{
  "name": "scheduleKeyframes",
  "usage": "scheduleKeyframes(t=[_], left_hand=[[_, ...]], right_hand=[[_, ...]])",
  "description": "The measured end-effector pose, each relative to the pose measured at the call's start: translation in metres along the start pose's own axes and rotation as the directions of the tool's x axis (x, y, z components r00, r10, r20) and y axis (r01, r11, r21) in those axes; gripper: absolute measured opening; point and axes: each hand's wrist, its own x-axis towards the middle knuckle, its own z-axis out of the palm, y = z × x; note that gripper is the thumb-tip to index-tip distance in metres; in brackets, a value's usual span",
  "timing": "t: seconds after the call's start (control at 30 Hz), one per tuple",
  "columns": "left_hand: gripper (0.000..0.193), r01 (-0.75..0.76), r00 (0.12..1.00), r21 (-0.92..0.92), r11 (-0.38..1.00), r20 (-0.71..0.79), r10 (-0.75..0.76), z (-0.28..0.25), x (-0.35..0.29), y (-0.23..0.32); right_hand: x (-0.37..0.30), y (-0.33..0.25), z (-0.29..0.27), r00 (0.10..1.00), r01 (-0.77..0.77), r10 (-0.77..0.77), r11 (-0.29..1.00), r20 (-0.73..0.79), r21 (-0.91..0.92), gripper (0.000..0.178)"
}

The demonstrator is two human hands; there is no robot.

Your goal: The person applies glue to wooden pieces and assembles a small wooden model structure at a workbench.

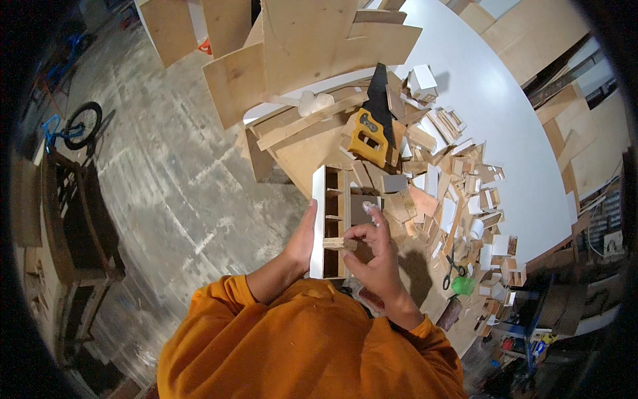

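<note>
Your left hand (299, 243) steadies the narrow box (318, 229) before your chest; your right hand (380, 256) pinches a small block (334, 243) across its open side. Best practice: keep the block square to the walls.

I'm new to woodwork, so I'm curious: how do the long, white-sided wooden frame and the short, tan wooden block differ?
The long, white-sided wooden frame is much longer than the short, tan wooden block. The frame has open compartments; the block looks solid. The left hand holds the frame, while the right hand pinches the block, crosswise to it. Both show tan wood.
</note>
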Motion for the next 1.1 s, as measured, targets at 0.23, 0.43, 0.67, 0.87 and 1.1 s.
scheduleKeyframes(t=[0.23,0.43,0.67,0.87,1.1], left_hand=[[0.069,0.011,1.000,-0.106,0.994,-0.024,-0.013,0.002,0.000,-0.007],[0.063,-0.003,1.000,-0.088,0.996,-0.021,0.001,0.003,0.000,-0.012],[0.061,-0.014,0.984,0.123,0.992,-0.176,0.036,0.005,-0.004,-0.021],[0.063,-0.001,0.989,0.111,0.994,-0.149,0.018,0.015,-0.012,-0.020],[0.073,-0.010,0.996,-0.020,1.000,0.085,0.012,0.030,-0.024,-0.014]], right_hand=[[0.002,-0.013,-0.013,0.995,0.057,-0.027,0.945,0.097,-0.323,0.081],[0.009,-0.038,-0.022,0.967,0.235,-0.132,0.795,0.218,-0.560,0.074],[0.004,-0.037,-0.020,0.938,0.291,-0.097,0.740,0.332,-0.606,0.077],[-0.008,-0.036,-0.016,0.945,0.252,-0.055,0.753,0.322,-0.608,0.079],[-0.022,-0.052,-0.025,0.953,0.273,-0.119,0.732,0.278,-0.624,0.083]])
